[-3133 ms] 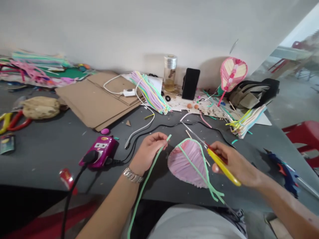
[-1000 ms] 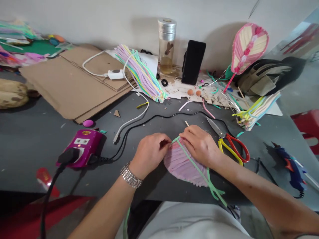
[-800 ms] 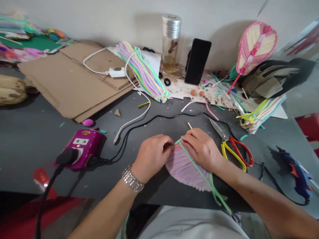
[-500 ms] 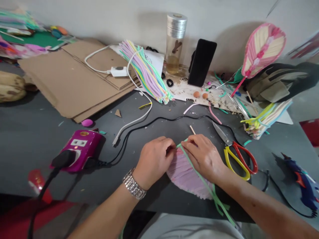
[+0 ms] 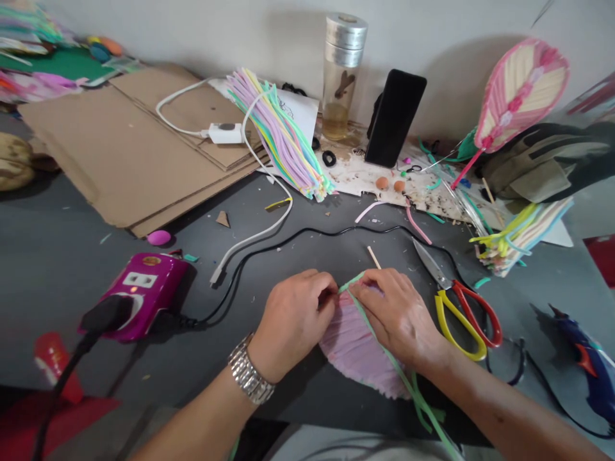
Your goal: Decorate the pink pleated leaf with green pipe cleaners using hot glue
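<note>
A lilac, ribbed fan-shaped piece (image 5: 355, 346) made of fuzzy stems lies at the table's front edge, between my two hands. A light green pipe cleaner (image 5: 391, 362) runs across its top edge and trails down to the right, past its lower end. My left hand (image 5: 298, 314), with a metal watch on its wrist, is closed in a pinch at the green pipe cleaner by the fan's upper left edge. Closed on the same pipe cleaner is my right hand (image 5: 401, 314), its fingertips pressing it against the fan's top. The fingertips of both hands are partly hidden.
Scissors (image 5: 454, 298) with red and yellow handles lie right of my right hand, and a blue glue gun (image 5: 586, 362) farther right. A purple power strip (image 5: 148, 288) sits left. Behind are cardboard sheets (image 5: 125, 147), pipe cleaner bundles (image 5: 278, 134), a bottle (image 5: 341, 83) and a phone (image 5: 396, 118).
The right hand has shifted slightly right along the green pipe cleaner, leaving more of it showing between the hands. The view has turned a little; the pinches look unchanged.
</note>
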Available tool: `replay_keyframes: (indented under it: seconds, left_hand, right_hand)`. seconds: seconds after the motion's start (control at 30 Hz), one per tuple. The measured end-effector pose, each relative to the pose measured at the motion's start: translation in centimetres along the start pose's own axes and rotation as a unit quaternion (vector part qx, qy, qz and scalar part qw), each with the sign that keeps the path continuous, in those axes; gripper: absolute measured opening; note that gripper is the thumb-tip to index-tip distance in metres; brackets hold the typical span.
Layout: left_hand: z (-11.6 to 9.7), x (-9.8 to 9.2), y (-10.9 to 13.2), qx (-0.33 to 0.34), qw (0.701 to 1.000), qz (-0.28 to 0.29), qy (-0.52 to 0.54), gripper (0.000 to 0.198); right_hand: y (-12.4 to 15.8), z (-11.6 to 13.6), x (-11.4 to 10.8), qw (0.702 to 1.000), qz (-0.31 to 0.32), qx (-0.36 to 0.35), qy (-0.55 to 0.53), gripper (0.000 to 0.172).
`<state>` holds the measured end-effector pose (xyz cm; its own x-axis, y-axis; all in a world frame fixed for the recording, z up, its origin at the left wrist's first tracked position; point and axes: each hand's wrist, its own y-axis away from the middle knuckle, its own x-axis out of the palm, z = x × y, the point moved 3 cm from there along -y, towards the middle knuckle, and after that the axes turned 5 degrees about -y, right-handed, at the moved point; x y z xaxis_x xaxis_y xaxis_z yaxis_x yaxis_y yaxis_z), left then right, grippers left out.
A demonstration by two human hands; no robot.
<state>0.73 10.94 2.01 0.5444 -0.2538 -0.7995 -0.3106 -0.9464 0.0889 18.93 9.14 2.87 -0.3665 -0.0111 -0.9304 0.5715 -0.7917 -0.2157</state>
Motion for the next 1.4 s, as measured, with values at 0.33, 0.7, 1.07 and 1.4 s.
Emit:
replay_keyframes:
  seconds: [0.33,0.7,1.07,1.4]
  left_hand:
    - [0.0,0.2,0.0,-0.027,0.999,0.022,-0.004,0.014]
    - [0.0,0.4,0.4,0.016,1.000,0.010,0.002,0.015]
    - [0.3,0.6,0.4,0.027,1.000,0.003,-0.012,0.017]
    - [0.0,0.5,0.5,0.026,0.999,0.003,-0.022,0.016]
  right_hand:
    - [-0.1,0.6,-0.1,0.999,-0.017,-0.033,0.039,0.029]
    - [-0.1,0.8,-0.1,0.994,0.011,-0.059,0.092,0.028]
    - [0.2,0.7,-0.3,0.998,0.027,-0.035,0.041,0.030]
    - [0.1,1.1,-0.1,0.994,0.035,-0.052,0.093,0.031]
